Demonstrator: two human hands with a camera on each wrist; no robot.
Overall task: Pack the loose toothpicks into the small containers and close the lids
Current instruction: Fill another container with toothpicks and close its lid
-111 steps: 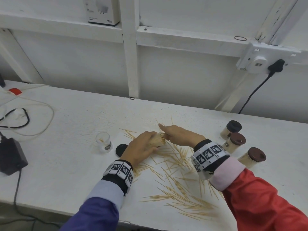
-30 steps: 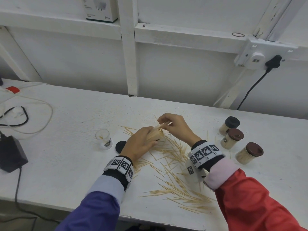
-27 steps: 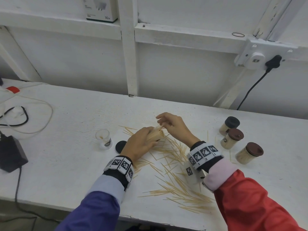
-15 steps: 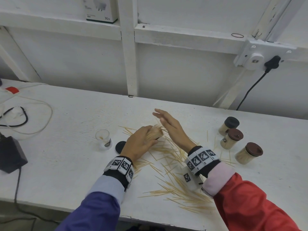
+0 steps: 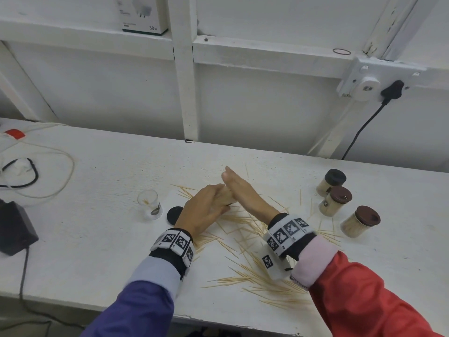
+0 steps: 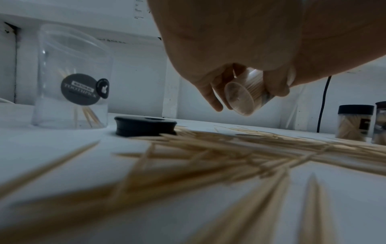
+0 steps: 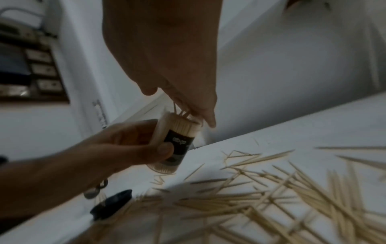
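My left hand point(image 5: 206, 207) grips a small clear container point(image 7: 177, 137) packed with toothpicks and holds it tilted just above the table. A few toothpick ends stick out of its open mouth. With straight fingers, my right hand point(image 5: 243, 190) lies flat over that mouth and touches the protruding ends. From the left wrist view the container's round clear base point(image 6: 240, 99) shows between my fingers. Loose toothpicks point(image 5: 255, 276) lie scattered on the white table under and in front of both hands. A black lid point(image 5: 174, 214) lies left of my left hand.
A nearly empty clear container point(image 5: 149, 206) stands left of the lid. Three filled, lidded containers point(image 5: 336, 200) stand at the right. Cables and a black adapter point(image 5: 14, 229) occupy the far left. A plug and cord point(image 5: 388, 91) hang on the wall behind.
My right hand, which pinched toothpicks at the container's mouth a second ago, has let go, straightened its fingers and come down flat over the mouth. The left hand kept its hold.
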